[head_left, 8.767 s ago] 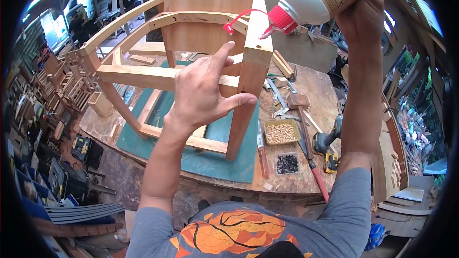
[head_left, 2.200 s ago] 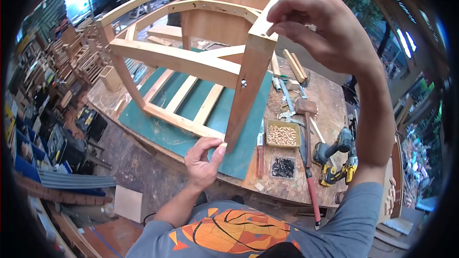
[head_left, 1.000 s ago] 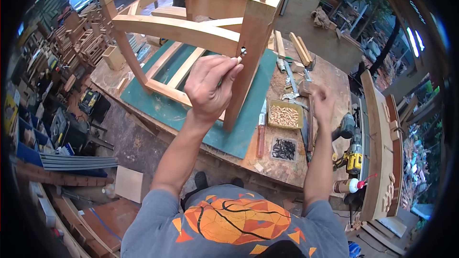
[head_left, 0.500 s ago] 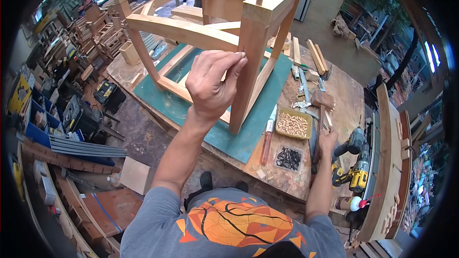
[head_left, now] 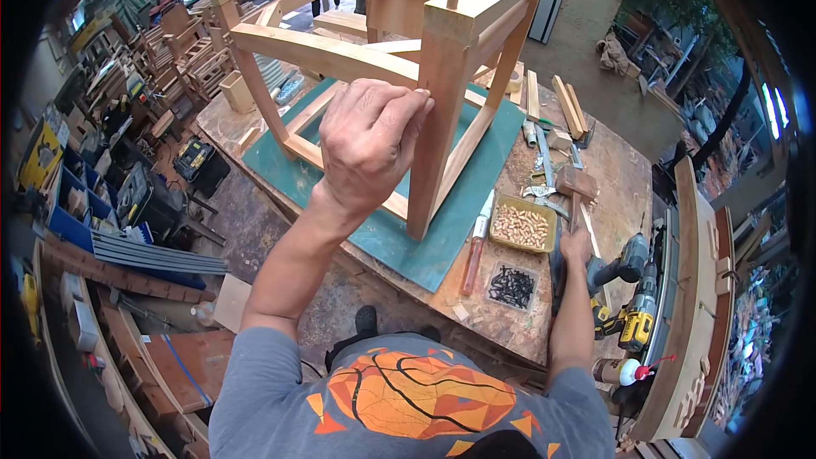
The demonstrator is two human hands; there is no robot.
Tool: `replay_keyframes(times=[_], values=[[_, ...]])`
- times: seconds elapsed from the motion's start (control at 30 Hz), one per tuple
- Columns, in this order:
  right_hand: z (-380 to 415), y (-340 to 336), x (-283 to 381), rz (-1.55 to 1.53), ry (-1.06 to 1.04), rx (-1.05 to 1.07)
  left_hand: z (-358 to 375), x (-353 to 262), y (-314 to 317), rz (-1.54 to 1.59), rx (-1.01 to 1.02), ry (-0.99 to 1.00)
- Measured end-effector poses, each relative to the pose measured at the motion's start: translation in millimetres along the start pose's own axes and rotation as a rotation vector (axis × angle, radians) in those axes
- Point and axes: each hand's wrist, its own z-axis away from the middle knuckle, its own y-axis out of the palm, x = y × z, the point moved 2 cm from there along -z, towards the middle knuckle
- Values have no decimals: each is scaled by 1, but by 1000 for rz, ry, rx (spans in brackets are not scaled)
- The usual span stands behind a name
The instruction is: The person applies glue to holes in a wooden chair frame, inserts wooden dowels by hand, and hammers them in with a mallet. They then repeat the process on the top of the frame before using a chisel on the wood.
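Observation:
My left hand point(head_left: 365, 136) is pinched closed at the upright leg of a wooden chair frame point(head_left: 438, 110), just beside the joint with the curved rail. A small pale wooden dowel, mostly hidden by thumb and forefinger, is between its fingertips at the leg's face. On the right, my right hand point(head_left: 576, 245) grips the handle of a wooden mallet point(head_left: 577, 184), whose block head lies over the workbench. Close by stand a yellowish tub of wooden dowels point(head_left: 522, 223) and a clear box of black screws point(head_left: 512, 286).
The frame rests on a green mat point(head_left: 408, 257) on the workbench point(head_left: 625, 172). A chisel point(head_left: 478, 246) with a reddish handle lies beside the tub. Cordless drills point(head_left: 636, 319) and a glue bottle point(head_left: 629, 371) are at the right. A claw hammer point(head_left: 544, 194) lies behind the tub.
My left hand has turned, so its fingertips now cover most of the dowel at the leg. My right hand has shifted slightly up and left with the mallet handle.

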Motion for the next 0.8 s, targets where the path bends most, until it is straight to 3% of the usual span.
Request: replay_keyframes(times=[0.17,0.43,0.5,0.6,0.63,0.8], values=[[-40,41,-23,13,-21,-22,-7,11,-6,36,74,38],[-2,0,16,-142,82,-47,-21,49,-8,206,172,-6],[-4,3,5,-344,-146,-384,-21,59,-1,269,228,3],[45,-51,42,-489,-82,-465,-23,65,1,365,328,-20],[55,-58,47,-478,-247,-644,-27,64,-1,359,391,-42],[141,-114,88,-822,-364,-648,-29,67,0,386,511,-157]])
